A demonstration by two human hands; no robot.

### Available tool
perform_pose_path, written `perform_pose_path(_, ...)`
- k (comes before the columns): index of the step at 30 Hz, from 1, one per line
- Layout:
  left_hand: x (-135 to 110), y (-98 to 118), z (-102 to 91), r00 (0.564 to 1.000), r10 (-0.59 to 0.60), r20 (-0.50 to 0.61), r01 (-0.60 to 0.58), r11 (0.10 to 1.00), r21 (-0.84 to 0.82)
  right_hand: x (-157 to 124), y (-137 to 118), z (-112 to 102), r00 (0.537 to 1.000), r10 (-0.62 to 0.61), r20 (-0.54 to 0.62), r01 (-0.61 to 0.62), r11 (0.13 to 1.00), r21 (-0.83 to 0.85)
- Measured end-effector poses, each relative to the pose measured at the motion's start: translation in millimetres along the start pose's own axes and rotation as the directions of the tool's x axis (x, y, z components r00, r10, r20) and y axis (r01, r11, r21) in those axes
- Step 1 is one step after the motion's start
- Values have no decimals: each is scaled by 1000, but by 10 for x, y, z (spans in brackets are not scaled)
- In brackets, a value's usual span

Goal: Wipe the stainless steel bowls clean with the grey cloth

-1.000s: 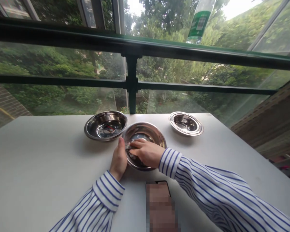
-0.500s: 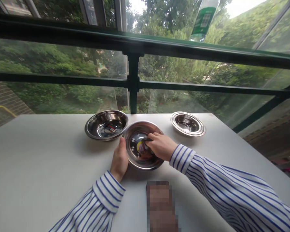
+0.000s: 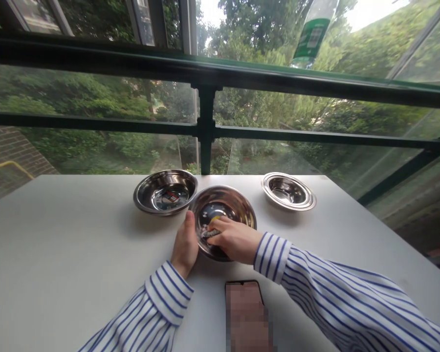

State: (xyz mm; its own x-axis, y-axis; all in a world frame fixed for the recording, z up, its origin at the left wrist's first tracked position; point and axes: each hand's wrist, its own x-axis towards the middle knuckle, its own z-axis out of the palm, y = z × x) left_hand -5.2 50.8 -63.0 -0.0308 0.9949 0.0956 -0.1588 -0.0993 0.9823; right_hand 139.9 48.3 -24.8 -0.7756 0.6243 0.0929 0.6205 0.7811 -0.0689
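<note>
A shiny stainless steel bowl (image 3: 238,201) stands in the middle of the white table, slightly tilted. My left hand (image 3: 185,244) grips its left side, thumb up along the rim, the other fingers hidden behind the wall. Inside the bowl, my right hand (image 3: 234,239) is closed on a small grey steel wool scrubber (image 3: 211,233), pressed against the inner wall at the lower left. Part of a yellow sticker on the bowl's bottom shows just above my fingers; the rest is covered by the hand.
A second steel bowl (image 3: 152,190) with a label inside stands at the back left. A smaller wide-rimmed steel bowl (image 3: 308,201) is at the back right. A phone (image 3: 245,313) lies in front. Behind the table runs a green railing (image 3: 256,73) with a plastic bottle (image 3: 311,39) on it.
My right hand has moved the scrubber from the bowl's centre toward its lower left wall. The bowl has tipped a little, while my left hand keeps its hold.
</note>
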Motion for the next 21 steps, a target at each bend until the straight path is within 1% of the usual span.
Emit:
perform_pose_path(3, 6, 4, 1, 1000, 1, 18, -1, 1000, 9, 68, 35, -13, 1000, 26, -10, -27, 1000, -11)
perform_pose_path(6, 11, 2, -13, 1000, -5, 15, 5, 999, -37, 259, 129, -31, 993, 110, -51, -112, 993, -41)
perform_pose_path(8, 12, -1, -19, 1000, -19, 8, 20, 997, -69, 324, 211, -53, 982, 178, -58, -181, 982, -55)
perform_pose_path(10, 10, -1, -19, 999, -41, -7, 41, 997, -61, 290, 282, -78, 970, 241, -42, -243, 968, -67)
perform_pose_path(13, 6, -1, -14, 999, -27, -20, 26, 999, -22, 113, 323, -113, 958, 286, 14, -284, 956, -68)
perform_pose_path(15, 4, -9, -13, 1000, -2, -12, 2, 1000, 5, -9, 301, -124, 962, 265, 61, -262, 964, -43)
perform_pose_path(17, 4, -26, -15, 1000, 10, -14, -9, 999, 44, -79, 251, -122, 974, 207, 98, -208, 978, 7)
perform_pose_path(19, 7, -46, -21, 999, 14, -37, -11, 996, 92, -78, 184, -104, 985, 136, 108, -143, 987, 68)
perform_pose_path(21, 15, -63, -31, 997, 22, -70, -13, 991, 132, -10, 114, -71, 992, 89, 86, -99, 988, 119)
